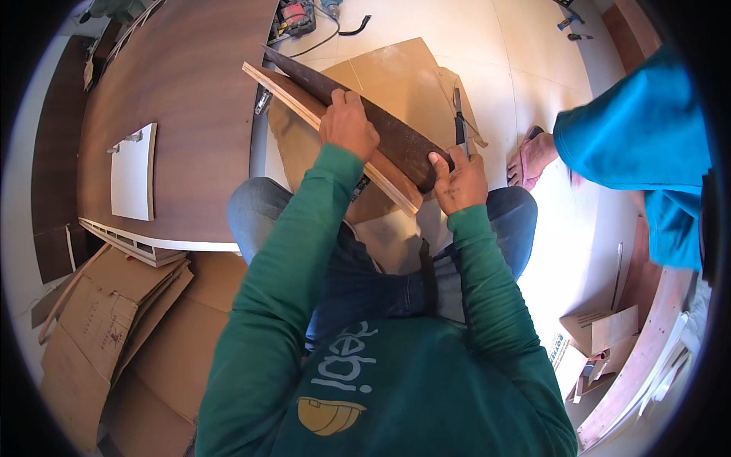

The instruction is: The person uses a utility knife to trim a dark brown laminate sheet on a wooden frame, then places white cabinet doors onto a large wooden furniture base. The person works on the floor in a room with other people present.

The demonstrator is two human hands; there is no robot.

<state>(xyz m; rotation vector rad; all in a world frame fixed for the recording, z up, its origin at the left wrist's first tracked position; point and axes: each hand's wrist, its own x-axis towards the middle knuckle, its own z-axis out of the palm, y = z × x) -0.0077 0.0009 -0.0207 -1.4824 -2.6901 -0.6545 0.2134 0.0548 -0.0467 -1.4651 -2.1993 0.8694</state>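
Note:
A plywood board (391,187) with a brown face and layered pale edge lies slantwise in front of me. A thin dark brown sheet (396,131), narrower at its far left end, leans along it. My left hand (349,126) is closed over the sheet's edge, its wrist above the plywood. At the sheet's near right end, my right hand (461,179) presses its thumb on the corner. A slim black tool (458,114), silvery lower down, sticks up from its closed fingers; its exact kind is unclear. Flattened cardboard (396,68) lies beneath.
To the left is a large brown panel (194,99) with a white board (133,179) on it. Folded cardboard (91,327) lies lower left. Power tools (293,17) and a cord are at the far side. Another person's foot (531,158) stands at right, near an open carton (598,343).

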